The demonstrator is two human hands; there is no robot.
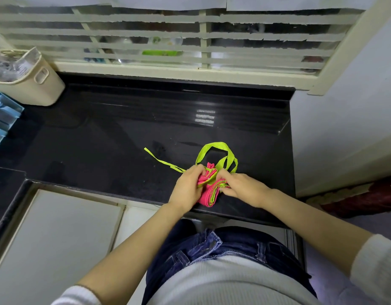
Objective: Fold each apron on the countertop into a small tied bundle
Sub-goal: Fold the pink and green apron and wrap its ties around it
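A pink apron [206,195] with lime-green trim lies folded into a small thick wad near the front edge of the black countertop [124,133]. My left hand [188,186] grips its left side, fingers curled over the fold. My right hand [238,183] pinches the layered right edge of the wad. Lime-green straps [214,147] loop out behind the bundle, and one loose strap end [159,160] trails off to the left across the counter.
A cream plastic bin [36,84] with clear bags stands at the back left, beside blue boxes [3,119]. A slatted window [168,40] runs behind the counter. A white wall [344,117] bounds the right. Red cloth [366,197] lies low at the right.
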